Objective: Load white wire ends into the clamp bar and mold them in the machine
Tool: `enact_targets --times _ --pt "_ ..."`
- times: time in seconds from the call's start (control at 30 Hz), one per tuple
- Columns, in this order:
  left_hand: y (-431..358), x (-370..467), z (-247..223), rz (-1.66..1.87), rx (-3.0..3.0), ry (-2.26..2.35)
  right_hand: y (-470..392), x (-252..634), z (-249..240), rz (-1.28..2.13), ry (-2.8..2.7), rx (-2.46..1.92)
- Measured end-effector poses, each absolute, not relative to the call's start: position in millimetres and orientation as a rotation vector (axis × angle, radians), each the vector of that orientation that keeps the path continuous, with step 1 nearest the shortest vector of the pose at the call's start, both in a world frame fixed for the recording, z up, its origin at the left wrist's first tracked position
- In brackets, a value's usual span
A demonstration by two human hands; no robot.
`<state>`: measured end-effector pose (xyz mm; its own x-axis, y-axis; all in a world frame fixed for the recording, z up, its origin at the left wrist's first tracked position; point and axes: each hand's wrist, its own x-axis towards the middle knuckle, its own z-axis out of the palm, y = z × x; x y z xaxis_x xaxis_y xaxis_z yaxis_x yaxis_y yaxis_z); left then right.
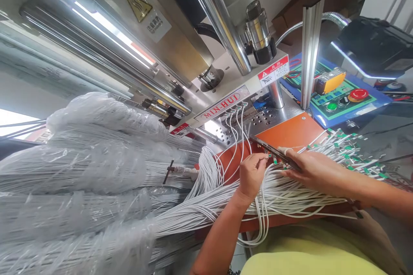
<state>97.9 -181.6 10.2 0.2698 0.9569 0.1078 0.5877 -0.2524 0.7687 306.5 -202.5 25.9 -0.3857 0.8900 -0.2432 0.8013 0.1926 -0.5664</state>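
Observation:
My left hand is closed in a pinch on the end of a white cable, near its small green-and-metal connector. My right hand is wrapped round a long, dark metal bar, which slants toward the press. Several small green connector ends sit close along the bar's near side. Beneath both hands lies a thick bundle of white cables. Many green-tipped cable ends fan out beyond my right wrist. Other white cables run up to the press opening, their ends partly hidden under its plate.
The press stands ahead, with steel columns and a danger label. An orange work surface lies before it. A blue control panel with a red stop button is at right. Plastic-wrapped cable bundles fill the left; a T-handled clamp projects there.

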Motion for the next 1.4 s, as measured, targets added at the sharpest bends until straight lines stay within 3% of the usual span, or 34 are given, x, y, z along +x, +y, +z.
enact_targets --times 0.3,0.57,1.0,1.4 --pt "-175.2 95.1 26.3 0.94 1.919 1.321 -204.6 304.2 28.7 0.938 -2.288 -1.676" --pt "-164.8 88.0 29.7 0.926 1.414 1.35 -204.5 305.6 26.0 0.976 -2.244 -1.648" --pt "-162.6 76.7 8.6 0.846 2.159 1.394 -203.5 307.3 18.5 0.936 -2.247 -1.642" --pt "-158.0 79.8 0.4 0.924 2.365 1.341 -199.3 312.5 23.4 1.061 -2.198 -1.575"
